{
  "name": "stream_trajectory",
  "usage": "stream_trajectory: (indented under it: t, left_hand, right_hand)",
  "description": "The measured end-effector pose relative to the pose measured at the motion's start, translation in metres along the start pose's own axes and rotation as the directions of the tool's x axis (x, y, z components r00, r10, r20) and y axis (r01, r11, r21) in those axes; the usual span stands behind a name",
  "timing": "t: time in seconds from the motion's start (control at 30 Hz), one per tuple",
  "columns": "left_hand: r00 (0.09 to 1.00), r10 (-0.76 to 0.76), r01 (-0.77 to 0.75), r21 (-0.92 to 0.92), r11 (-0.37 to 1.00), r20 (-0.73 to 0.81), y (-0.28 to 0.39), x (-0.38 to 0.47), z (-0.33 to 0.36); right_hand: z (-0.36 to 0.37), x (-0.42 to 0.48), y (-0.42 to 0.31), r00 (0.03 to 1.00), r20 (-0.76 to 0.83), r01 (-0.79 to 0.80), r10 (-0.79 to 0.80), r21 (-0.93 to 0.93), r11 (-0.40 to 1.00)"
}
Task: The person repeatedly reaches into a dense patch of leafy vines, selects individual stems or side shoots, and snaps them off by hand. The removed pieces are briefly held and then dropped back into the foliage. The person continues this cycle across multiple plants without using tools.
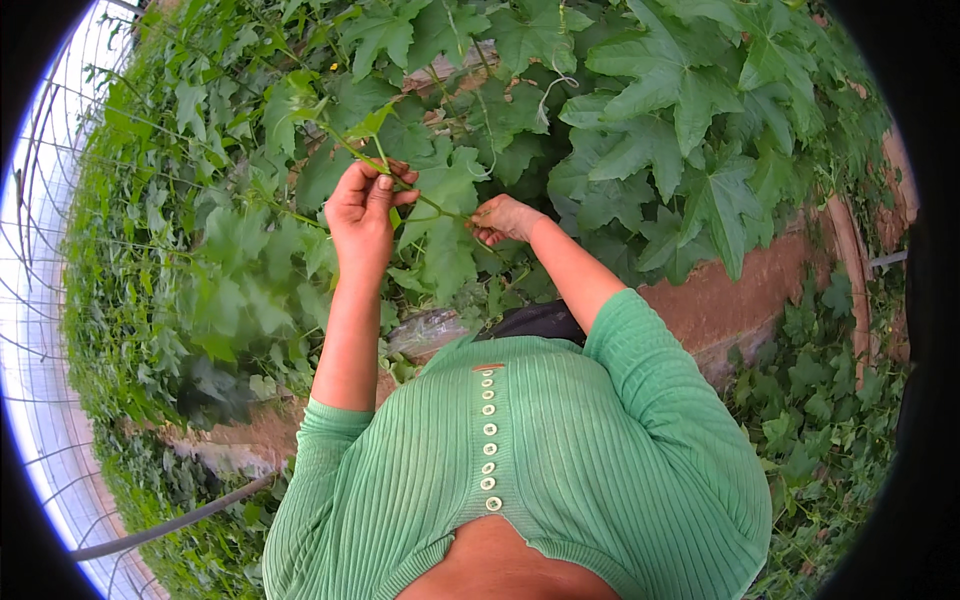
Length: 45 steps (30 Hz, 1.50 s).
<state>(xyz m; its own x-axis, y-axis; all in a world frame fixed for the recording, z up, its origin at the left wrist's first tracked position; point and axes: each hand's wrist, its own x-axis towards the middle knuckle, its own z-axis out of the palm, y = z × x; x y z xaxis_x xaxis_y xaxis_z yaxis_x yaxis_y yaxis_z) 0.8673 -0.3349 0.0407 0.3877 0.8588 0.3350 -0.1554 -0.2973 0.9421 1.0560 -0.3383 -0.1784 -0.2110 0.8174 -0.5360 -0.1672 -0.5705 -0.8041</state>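
Observation:
A green climbing vine stem [431, 204] runs slantwise between my two hands. My left hand [365, 196] pinches it between thumb and fingers, below the leafy growing tip [307, 105]. Lower on the stem, my right hand [504, 219] has its fingers closed around it; the fingertips are partly hidden. A small young leaf [371, 121] stands up from the stem just above my left hand. Under the stem hangs a broad lobed leaf [448, 251]. A pale string [489, 142] dangles among the foliage behind my hands.
Large lobed leaves [671, 82] crowd the upper right. Dense vines [150, 247] fill the left side, beside the greenhouse's clear film wall and its frame [37, 300]. A grey pipe [180, 517] crosses at lower left. Bare soil [742, 289] shows to the right.

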Motion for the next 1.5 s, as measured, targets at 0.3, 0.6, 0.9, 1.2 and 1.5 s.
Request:
stream_trajectory:
  t: [0.3, 0.6, 0.9, 1.2, 1.5]
  left_hand:
    - [0.996, 0.046, -0.046, -0.003, 0.999, -0.079, 0.006, 0.002, -0.006]
    - [0.985, -0.035, 0.013, -0.130, 0.991, -0.170, -0.012, 0.013, -0.011]
    - [0.966, -0.177, 0.139, -0.199, 0.970, -0.187, -0.078, 0.015, -0.007]
    - [0.964, -0.128, 0.058, -0.288, 0.956, -0.231, -0.067, 0.022, -0.006]
    - [0.993, -0.117, 0.120, -0.243, 0.963, 0.027, -0.045, 0.003, -0.002]
  right_hand:
    - [0.002, -0.006, 0.001, 0.995, -0.098, 0.055, -0.032, 0.234, 0.971]
    - [-0.035, -0.024, 0.016, 0.889, -0.455, -0.457, 0.044, -0.877, 0.147]
    - [0.053, -0.122, -0.215, 0.210, -0.182, 0.960, -0.961, -0.149, 0.238]
    - [0.112, -0.140, -0.164, 0.418, -0.083, 0.908, -0.905, -0.007, 0.420]
    - [0.098, -0.099, -0.103, 0.696, -0.048, 0.716, -0.717, -0.025, 0.697]
